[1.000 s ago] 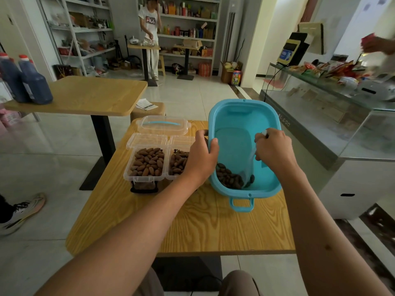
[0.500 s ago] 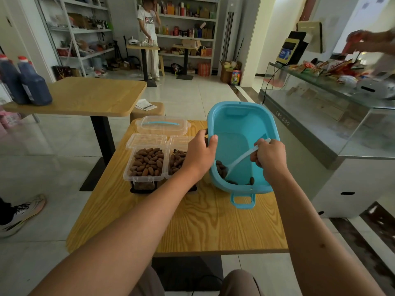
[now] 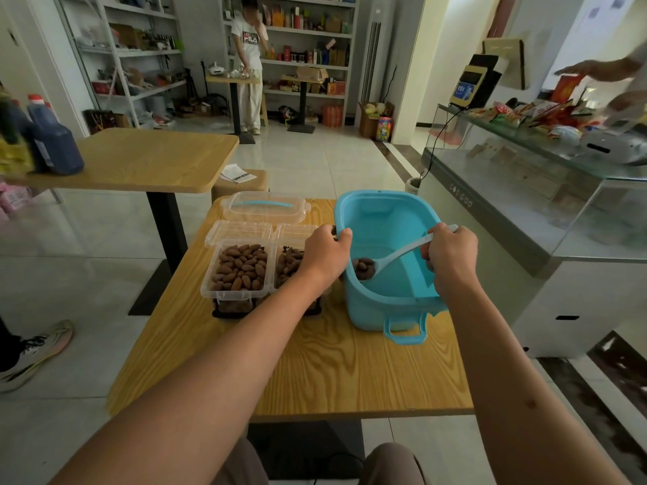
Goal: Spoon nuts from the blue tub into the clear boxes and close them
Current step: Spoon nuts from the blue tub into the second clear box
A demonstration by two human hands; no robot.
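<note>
The spoon point(image 3: 392, 258), which lay low in the tub point(image 3: 387, 299) half a second ago, is now lifted with its bowl full of nuts point(image 3: 364, 267) just inside the tub's left wall, and the right hand point(image 3: 451, 257) has risen with it, fingers curled round the handle. The left hand point(image 3: 324, 255) still grips the tub's left rim, thumb hooked over the edge, and the tub now sits flatter on the table point(image 3: 315, 372) than before. The two open boxes point(image 3: 241, 267) stand unchanged just left of the tub, the left one heaped with nuts, the right one partly hidden behind the left wrist.
</note>
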